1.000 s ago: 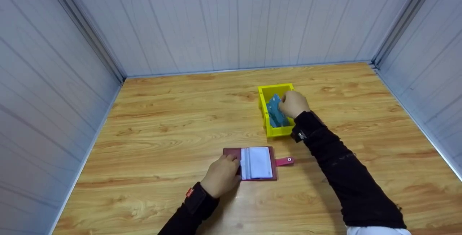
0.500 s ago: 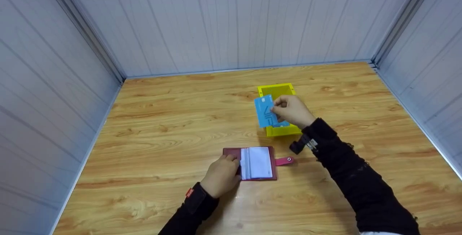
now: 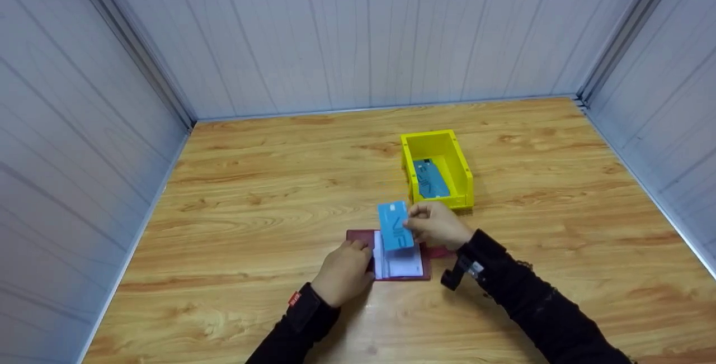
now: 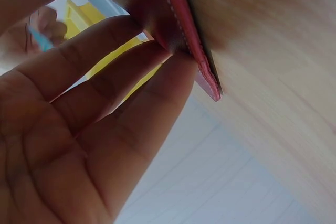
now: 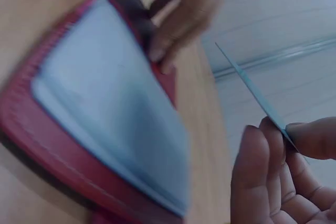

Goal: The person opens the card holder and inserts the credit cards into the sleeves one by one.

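Note:
A blue card (image 3: pixel 394 224) marked "VIP" is pinched between the thumb and fingers of my right hand (image 3: pixel 439 225). It hovers over an open red card holder (image 3: pixel 359 235) with clear whitish sleeves (image 3: pixel 404 266). In the right wrist view the card (image 5: pixel 252 88) appears edge-on, apart from the sleeves. My left hand (image 3: pixel 343 274) rests on the holder's left cover; the left wrist view has its fairly straight fingers pressing the red cover (image 4: pixel 181 22). The holder's pink strap (image 3: pixel 439 251) is partly covered by the right hand.
Behind the holder, to the right, stands a yellow bin (image 3: pixel 469 182) with more blue cards (image 3: pixel 430 179) lying inside. Pale panel walls (image 3: pixel 335 34) enclose the wooden table (image 3: pixel 251 185) at the back and both sides.
My right hand lifted the blue card out of the yellow bin and brought it nearer and left, over the card holder. The left hand stays in place on the cover.

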A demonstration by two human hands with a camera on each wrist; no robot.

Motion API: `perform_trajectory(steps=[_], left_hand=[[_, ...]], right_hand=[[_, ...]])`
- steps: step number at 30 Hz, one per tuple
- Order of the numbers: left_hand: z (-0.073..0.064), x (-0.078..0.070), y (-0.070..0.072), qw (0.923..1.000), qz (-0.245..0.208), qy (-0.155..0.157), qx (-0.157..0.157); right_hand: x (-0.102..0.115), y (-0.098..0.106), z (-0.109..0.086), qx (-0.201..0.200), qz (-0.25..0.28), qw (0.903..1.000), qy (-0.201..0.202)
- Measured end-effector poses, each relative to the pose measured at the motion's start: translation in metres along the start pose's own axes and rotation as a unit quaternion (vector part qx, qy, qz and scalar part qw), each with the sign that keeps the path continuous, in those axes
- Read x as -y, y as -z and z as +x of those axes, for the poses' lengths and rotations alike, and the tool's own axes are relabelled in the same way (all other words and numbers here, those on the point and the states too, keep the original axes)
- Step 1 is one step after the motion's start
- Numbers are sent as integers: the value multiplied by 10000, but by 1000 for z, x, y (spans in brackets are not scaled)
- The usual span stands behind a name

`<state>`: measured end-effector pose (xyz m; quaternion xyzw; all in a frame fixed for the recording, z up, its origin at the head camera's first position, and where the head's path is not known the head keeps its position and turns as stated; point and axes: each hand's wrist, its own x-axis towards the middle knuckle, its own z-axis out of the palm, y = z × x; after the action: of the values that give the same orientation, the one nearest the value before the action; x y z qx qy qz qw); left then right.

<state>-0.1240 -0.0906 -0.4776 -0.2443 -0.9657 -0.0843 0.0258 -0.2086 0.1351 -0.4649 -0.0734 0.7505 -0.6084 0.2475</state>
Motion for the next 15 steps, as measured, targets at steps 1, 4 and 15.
perform_trajectory(steps=[1, 4, 15], left_hand=[[0, 0, 0, 10000, 14, -2, -10], [0, 0, -1, 10000, 70, -19, -56], [1, 1, 0, 10000, -5, -4, 72]], right_hand=[[-4, -3, 0, 46, 66, 10000, -43], [-16, -7, -1, 154, 147, 9997, -105], [-33, -6, -1, 148, 186, 9997, -104]])
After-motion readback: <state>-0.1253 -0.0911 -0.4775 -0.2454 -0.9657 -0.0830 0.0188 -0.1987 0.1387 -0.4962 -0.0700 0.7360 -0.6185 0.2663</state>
